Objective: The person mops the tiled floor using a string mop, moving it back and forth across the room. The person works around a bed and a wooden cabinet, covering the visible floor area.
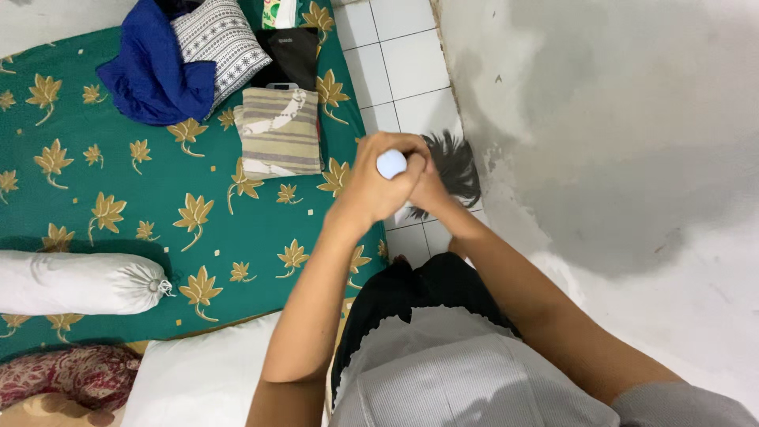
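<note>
Head view shows us a broom: its white handle end [390, 164] points up toward the camera, and its dark bristles [452, 168] blur over the white floor tiles [403, 71] beside the grey wall [617, 142]. Our left hand [371, 186] has its grip closed around the handle just under the white end. Our right hand [431, 190] is pressed against the left one and also wraps the handle, lower down. To the left we see a green mattress [118, 198] with gold leaves. On it lie a striped folded cloth [278, 130], a blue garment [154, 75], a patterned pillow [221, 43] and a white bolster [75, 283].
</note>
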